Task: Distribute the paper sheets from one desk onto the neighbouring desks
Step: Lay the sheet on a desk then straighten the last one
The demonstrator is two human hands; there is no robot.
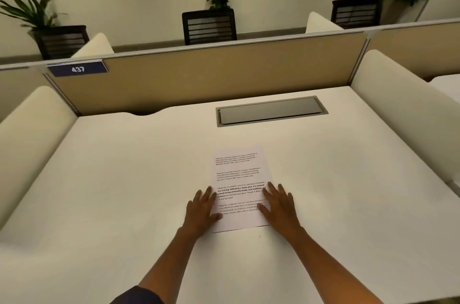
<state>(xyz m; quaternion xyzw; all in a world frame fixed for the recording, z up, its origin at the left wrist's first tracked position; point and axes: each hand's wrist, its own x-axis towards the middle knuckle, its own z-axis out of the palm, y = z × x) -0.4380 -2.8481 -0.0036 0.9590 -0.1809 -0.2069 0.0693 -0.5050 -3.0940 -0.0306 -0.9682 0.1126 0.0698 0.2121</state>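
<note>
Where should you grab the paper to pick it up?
Probably the near edge of the paper. It lies flat on the desk, so slide it toward you with the left hand and right hand, then pinch from below.

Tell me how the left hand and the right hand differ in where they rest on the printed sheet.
The left hand covers the printed sheet at its left edge, mostly on the desk; the right hand covers the right edge. The left thumb lies over the lower text, the right thumb higher. Both lie flat, fingers spread, no grip closed.
</note>
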